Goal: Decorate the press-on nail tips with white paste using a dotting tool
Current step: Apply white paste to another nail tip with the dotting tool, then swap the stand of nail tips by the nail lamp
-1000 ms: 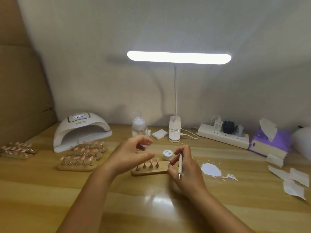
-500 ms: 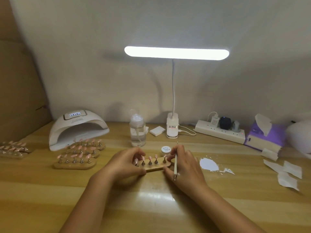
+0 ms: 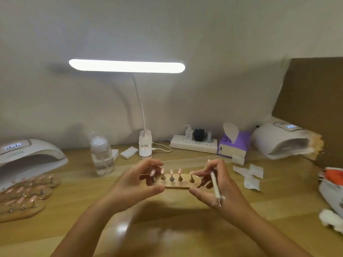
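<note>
A small wooden holder (image 3: 176,186) carries a row of pink nail tips (image 3: 171,172) on little metal stands. Both hands lift it above the wooden table. My left hand (image 3: 137,184) grips its left end between thumb and fingers. My right hand (image 3: 213,184) pinches its right end. A white dotting tool (image 3: 215,184) is also tucked in that hand, its metal point aimed down toward me. The white paste jar is hidden from view.
A nail lamp (image 3: 27,156) and wooden holders of pink tips (image 3: 24,195) lie at left. At the back stand a clear bottle (image 3: 102,154), a desk lamp (image 3: 145,145), a power strip (image 3: 193,145), a purple tissue box (image 3: 233,145) and a second nail lamp (image 3: 282,140). Paper scraps (image 3: 248,175) lie at right.
Both hands took hold of the wooden holder and raised it off the table. The view swung right, bringing the second nail lamp into sight.
</note>
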`<state>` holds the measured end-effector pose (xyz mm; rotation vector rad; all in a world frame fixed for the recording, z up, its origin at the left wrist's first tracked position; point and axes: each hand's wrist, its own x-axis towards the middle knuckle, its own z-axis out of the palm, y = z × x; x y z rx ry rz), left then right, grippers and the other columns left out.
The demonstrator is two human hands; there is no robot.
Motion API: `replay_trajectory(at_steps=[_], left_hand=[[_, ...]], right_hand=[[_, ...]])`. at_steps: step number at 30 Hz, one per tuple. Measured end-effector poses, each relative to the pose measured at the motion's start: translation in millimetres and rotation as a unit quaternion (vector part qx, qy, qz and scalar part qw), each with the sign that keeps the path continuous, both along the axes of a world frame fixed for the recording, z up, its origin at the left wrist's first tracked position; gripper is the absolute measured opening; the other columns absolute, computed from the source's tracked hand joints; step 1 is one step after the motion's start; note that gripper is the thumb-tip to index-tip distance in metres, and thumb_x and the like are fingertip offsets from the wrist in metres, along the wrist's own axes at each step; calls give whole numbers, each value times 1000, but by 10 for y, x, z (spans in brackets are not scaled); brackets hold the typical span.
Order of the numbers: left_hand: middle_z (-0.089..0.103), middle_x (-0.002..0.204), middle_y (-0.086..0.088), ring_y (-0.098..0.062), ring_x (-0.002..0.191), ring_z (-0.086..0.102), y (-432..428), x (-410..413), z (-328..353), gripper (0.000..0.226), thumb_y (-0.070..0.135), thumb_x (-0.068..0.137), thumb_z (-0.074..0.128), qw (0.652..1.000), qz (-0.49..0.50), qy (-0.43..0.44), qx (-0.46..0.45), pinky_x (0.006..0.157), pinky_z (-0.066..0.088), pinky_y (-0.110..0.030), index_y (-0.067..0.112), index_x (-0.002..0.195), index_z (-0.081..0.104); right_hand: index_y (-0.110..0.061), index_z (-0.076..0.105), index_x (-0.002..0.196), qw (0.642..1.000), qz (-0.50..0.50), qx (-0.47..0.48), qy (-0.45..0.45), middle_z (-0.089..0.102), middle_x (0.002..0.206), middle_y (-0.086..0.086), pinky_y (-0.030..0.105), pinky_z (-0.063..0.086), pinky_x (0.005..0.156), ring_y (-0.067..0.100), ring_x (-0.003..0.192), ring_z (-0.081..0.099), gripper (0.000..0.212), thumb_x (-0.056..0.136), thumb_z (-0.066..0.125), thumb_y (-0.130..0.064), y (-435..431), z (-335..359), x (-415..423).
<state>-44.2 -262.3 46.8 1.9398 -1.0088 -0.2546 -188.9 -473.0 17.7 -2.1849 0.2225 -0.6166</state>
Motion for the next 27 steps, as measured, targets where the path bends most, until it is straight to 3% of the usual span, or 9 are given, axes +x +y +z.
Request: replay_trajectory(at_steps=[3,5,8,11,13,16,20,24,27], left_hand=[[58,124,23,10,117,53,-558,-253,-132,63,31,75,83,999,-7,24,-46,96,42,-10,39,127,48],[58,125,17,6,111,58,-925,-397,-199,62,32,78,80,996,-25,79,-44,92,47,-13,32,131,47],[64,118,9,-1,100,66,-1388,-651,-243,46,27,87,74,984,-62,165,-36,82,53,-15,27,127,52],[69,109,10,-3,95,67,-1689,-918,-326,33,25,90,70,981,-92,165,-34,79,52,-15,29,120,59],[72,102,6,-5,92,67,-1789,-1043,-396,26,22,91,70,982,-92,157,-51,81,54,-19,28,115,63],[73,94,1,-10,86,69,-1826,-1120,-494,17,18,90,71,979,-74,173,-82,86,56,-33,25,105,68],[72,84,-3,-14,72,62,-1811,-1093,-612,11,10,88,71,974,-68,180,-116,77,54,-47,19,94,71],[69,75,-2,-15,64,58,-1826,-1068,-641,9,11,86,73,972,-81,182,-126,65,49,-36,20,86,73],[66,70,2,-14,62,57,-1846,-1076,-632,3,18,83,75,968,-88,190,-135,65,48,-34,20,84,73]], right_hand=[[-26,42,104,993,-103,49,-37,71,102,-13,19,53,82,5,95,69,54,74,87,-20,-412,-24,-479],[-25,43,101,976,-192,72,-72,68,97,-4,20,50,79,9,91,68,56,70,88,-13,-677,-101,-731],[-25,42,100,941,-315,84,-89,61,94,-5,16,43,70,5,88,62,57,70,90,-18,-998,-195,-927],[-20,40,106,912,-400,38,-86,59,94,2,38,50,74,24,86,62,56,76,87,-23,-1293,-202,-941],[-20,37,107,902,-421,-31,-89,59,92,4,39,53,67,24,79,61,57,78,86,-24,-1446,-152,-874],[-22,33,105,896,-418,-122,-83,59,87,4,24,40,49,18,67,59,56,80,83,-24,-1649,-52,-754],[-14,38,112,872,-443,-202,-38,63,105,16,37,50,58,37,85,65,51,83,80,-19,-1924,75,-700],[-7,41,116,845,-480,-235,26,61,110,20,35,40,61,46,87,65,47,84,75,-14,-2146,114,-708],[-5,41,117,831,-503,-230,63,58,112,22,35,36,62,48,90,64,45,87,72,-14,-2296,134,-692]])
